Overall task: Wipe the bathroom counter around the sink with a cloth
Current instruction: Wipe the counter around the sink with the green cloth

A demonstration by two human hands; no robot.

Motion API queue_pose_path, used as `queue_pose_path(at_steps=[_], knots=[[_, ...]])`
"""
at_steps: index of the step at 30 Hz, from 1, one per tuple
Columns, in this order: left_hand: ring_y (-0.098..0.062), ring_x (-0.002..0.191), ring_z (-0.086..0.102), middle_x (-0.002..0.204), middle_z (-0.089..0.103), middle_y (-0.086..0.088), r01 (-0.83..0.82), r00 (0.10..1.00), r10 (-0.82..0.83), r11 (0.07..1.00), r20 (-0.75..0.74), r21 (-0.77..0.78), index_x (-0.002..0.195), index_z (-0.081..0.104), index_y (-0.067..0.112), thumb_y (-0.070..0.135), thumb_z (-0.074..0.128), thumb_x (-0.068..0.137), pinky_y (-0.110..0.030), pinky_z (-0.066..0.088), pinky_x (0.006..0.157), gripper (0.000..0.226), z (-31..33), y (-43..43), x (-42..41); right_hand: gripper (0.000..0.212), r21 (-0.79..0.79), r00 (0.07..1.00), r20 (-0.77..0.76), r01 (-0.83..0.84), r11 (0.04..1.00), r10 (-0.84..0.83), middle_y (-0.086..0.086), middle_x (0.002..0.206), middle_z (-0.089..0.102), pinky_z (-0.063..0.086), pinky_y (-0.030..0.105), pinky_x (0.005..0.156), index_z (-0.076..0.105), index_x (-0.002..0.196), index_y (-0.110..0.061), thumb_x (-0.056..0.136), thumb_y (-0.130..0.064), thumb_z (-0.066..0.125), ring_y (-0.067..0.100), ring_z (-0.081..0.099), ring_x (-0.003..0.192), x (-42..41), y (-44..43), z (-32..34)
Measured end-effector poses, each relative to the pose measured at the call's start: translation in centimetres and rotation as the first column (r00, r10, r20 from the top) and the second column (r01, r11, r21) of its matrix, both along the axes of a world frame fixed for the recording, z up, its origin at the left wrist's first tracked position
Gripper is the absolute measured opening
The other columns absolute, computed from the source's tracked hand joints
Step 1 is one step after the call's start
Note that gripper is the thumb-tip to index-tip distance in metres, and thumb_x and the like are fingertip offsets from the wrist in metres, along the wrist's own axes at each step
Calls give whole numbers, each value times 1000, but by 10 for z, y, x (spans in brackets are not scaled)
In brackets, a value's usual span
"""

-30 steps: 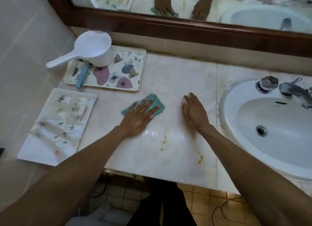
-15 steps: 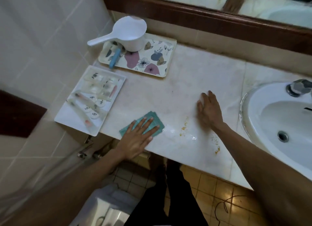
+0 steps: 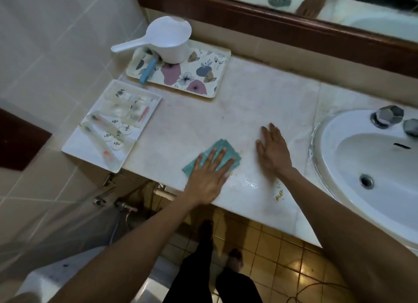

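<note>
Pale marble counter (image 3: 260,94) runs below a wood-framed mirror (image 3: 294,28). We press a teal cloth (image 3: 222,147) flat near its front edge with our left hand (image 3: 207,176), fingers spread on top. Our right hand (image 3: 273,151) lies open, palm down, between cloth and sink (image 3: 373,167). Yellow specks (image 3: 279,195) dot the wet patch. Two trays sit left: floral tray (image 3: 203,76) carrying a white scoop (image 3: 167,39), white tray (image 3: 90,151) nearer.

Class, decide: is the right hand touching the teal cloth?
Apart. The head view shows bare counter between the right hand and the teal cloth.
</note>
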State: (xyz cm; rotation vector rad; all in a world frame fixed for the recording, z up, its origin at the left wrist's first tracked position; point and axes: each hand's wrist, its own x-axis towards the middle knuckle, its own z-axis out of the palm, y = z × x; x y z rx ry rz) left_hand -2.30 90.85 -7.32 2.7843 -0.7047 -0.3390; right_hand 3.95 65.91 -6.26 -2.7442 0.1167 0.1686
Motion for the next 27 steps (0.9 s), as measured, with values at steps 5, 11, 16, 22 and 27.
queue_pose_path(at_steps=[5,11,16,22,27], knots=[[-16,156,-5,169,0,9,104,995,-104,994,-2,16,158,10,46,48,12,108,-47,-2,125,50,0,64,2,55,60,994,-83,-63,996,68,17,161,18,17,38,120,32,150,-7,103,-36,38,31,16,149,-7,-18,11],[-23,156,-5,170,1,1,-466,883,466,885,-57,7,161,11,36,43,17,109,-50,-6,122,53,9,-14,58,51,104,999,47,10,995,-15,20,155,33,23,41,117,43,144,-8,102,-36,43,31,27,146,-34,-73,26],[-23,157,-4,170,1,1,-216,974,213,976,-70,-34,161,14,35,40,20,109,-49,-6,123,52,7,-112,11,49,-68,980,155,132,989,-121,22,151,37,29,52,110,46,139,-7,100,-36,41,37,34,139,-74,-138,31],[-12,155,-5,168,1,11,189,982,-189,981,10,-32,159,18,43,44,22,110,-42,-5,125,49,-4,-51,-52,64,-12,957,2,289,957,-289,22,156,25,30,55,110,34,145,-7,101,-52,30,41,32,139,-114,-179,15],[-17,156,-1,169,4,8,-41,999,41,999,4,16,159,13,44,48,15,107,-50,2,125,52,3,-25,5,64,38,921,-84,385,922,-381,12,139,52,39,48,99,45,137,-14,100,-58,19,38,54,118,-131,-169,13]])
